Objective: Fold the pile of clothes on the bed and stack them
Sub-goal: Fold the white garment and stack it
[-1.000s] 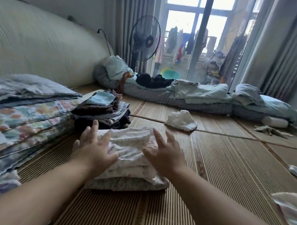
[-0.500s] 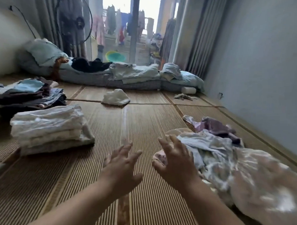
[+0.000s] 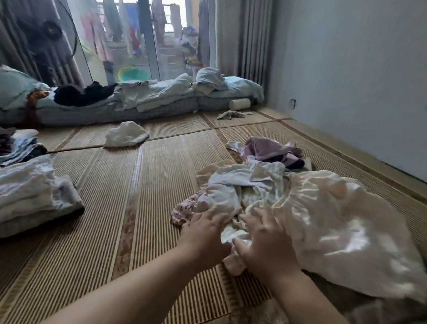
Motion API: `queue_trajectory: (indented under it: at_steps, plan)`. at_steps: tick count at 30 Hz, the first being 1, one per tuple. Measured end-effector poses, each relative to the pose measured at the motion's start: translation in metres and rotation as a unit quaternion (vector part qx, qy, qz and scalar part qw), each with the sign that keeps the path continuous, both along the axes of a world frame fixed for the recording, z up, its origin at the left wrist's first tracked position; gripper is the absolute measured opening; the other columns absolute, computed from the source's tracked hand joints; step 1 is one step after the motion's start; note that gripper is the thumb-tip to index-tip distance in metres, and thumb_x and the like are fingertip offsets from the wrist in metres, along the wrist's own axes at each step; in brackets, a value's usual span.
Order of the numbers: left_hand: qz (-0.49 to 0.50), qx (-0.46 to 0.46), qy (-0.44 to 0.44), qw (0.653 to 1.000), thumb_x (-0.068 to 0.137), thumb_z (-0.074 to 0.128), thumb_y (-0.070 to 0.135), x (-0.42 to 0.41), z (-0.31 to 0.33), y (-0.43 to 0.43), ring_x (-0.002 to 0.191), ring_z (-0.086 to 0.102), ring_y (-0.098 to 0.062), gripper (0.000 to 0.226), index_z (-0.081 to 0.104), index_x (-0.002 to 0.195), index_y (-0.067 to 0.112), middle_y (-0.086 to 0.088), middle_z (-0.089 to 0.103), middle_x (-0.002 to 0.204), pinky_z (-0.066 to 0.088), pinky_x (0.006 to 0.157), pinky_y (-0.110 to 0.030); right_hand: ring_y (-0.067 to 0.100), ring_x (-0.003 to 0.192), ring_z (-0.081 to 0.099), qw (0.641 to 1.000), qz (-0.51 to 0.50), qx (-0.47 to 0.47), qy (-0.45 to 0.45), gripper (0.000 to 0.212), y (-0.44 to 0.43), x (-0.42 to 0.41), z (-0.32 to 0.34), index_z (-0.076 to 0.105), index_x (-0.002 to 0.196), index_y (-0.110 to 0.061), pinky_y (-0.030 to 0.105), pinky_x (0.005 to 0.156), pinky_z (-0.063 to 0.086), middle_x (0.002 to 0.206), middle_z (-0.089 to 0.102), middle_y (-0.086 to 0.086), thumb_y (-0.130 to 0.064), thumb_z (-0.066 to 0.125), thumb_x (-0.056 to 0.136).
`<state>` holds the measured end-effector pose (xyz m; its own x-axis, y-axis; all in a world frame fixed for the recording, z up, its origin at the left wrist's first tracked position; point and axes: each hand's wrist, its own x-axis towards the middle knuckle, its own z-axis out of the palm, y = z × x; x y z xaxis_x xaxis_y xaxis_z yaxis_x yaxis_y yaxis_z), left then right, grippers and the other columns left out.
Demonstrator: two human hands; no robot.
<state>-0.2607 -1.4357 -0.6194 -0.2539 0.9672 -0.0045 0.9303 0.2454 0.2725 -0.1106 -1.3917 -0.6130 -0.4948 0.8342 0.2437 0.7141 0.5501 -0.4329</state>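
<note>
Right now both hands sit low in the centre of the frame, on the near edge of the loose pile of clothes point(image 3: 264, 184) that sprawls across the lower right of the woven mat point(image 3: 136, 202). The left hand point(image 3: 205, 232) lies flat with its fingers point(image 3: 217, 214) spread and fairly straight, their tips touching a thin, rumpled white piece; nothing is pinched. The right hand point(image 3: 262, 240) is just beside it, fingers fanned and slightly bent, pressing on the soft folds where the white cloth meets a big cream garment point(image 3: 332, 218), and it grips nothing that I can make out. That cream garment is glossy and satiny, catching streaks of light along its broad, billowing folds. A small pink printed piece point(image 3: 182, 211) with dark specks pokes out at the pile's left edge, and a crumpled mauve garment point(image 3: 270, 149) lies at its far end. The mat is ribbed in fine straw-coloured stripes with darker patterned bands. At the left edge of the frame, well apart from the pile, rests a neat folded stack point(image 3: 25, 194) of pale, soft cottons in flat layers, and behind it a second stack point(image 3: 9, 148) in darker, mixed colours. A limp white cloth point(image 3: 125, 137) lies bunched in the upper middle of the mat. Beyond it, a long grey bedding roll point(image 3: 107, 110) topped with wrinkled pale-blue fabric runs across the upper part, beneath a round fan point(image 3: 47, 32) and ridged grey curtains point(image 3: 246, 33). A plain, smooth wall point(image 3: 362, 69) fills the upper right.
</note>
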Motion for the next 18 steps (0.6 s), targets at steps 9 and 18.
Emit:
queue_trajectory:
  at_steps: [9, 18]
  plan:
    - [0.056, -0.005, -0.012, 0.998, 0.088, 0.05, 0.039, -0.017, -0.003, 0.084, 0.126, 0.047, -0.028, 0.048, 0.046, 0.132, 0.021, -0.005, 0.05, 0.138, 0.041, 0.102, -0.044, 0.019, 0.118, 0.045, 0.998, -0.028, -0.004, 0.06, 0.047, 0.031, -0.008, 0.002, 0.057, 0.127, -0.033, 0.031, 0.096, 0.039, 0.129, 0.052, -0.007, -0.048, 0.059, 0.083]
    - [0.075, 0.025, -0.095, 0.992, 0.097, 0.047, 0.026, -0.049, 0.046, 0.06, 0.061, 0.046, -0.012, 0.034, 0.05, 0.063, 0.02, 0.005, 0.05, 0.068, 0.034, 0.055, -0.026, 0.017, 0.12, 0.048, 0.997, -0.015, -0.036, 0.07, 0.048, 0.025, -0.016, 0.011, 0.054, 0.13, -0.032, 0.037, 0.098, 0.044, 0.126, 0.053, -0.006, -0.047, 0.058, 0.085]
